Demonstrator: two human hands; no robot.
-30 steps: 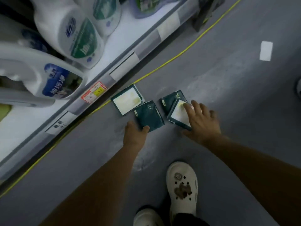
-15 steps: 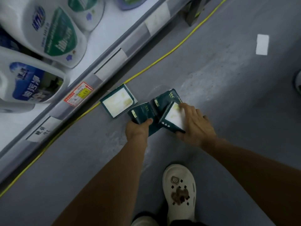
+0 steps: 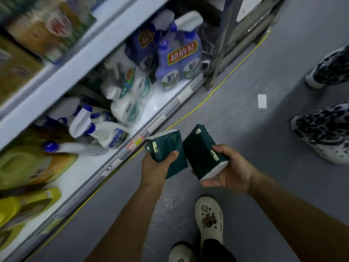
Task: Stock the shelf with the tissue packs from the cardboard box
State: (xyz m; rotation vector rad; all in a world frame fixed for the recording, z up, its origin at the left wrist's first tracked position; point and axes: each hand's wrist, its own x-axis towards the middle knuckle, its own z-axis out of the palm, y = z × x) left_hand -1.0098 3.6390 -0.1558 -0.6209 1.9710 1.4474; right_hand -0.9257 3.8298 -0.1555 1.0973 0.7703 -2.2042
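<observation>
two tissue packs (image 3: 167,150), one per hand grip (image 3: 156,167)

The left hand (image 3: 157,168) grips dark green tissue packs (image 3: 166,148), and the right hand (image 3: 229,170) grips another dark green pack (image 3: 202,150), both above the grey floor (image 3: 236,103) beside the bottom shelf's front edge (image 3: 117,159), where white detergent bottles (image 3: 113,133) lie.

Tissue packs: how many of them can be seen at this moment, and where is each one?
2 for sure. One tissue pack is in the left hand, one in the right hand. Each hand may hold another pack hidden behind.
</observation>
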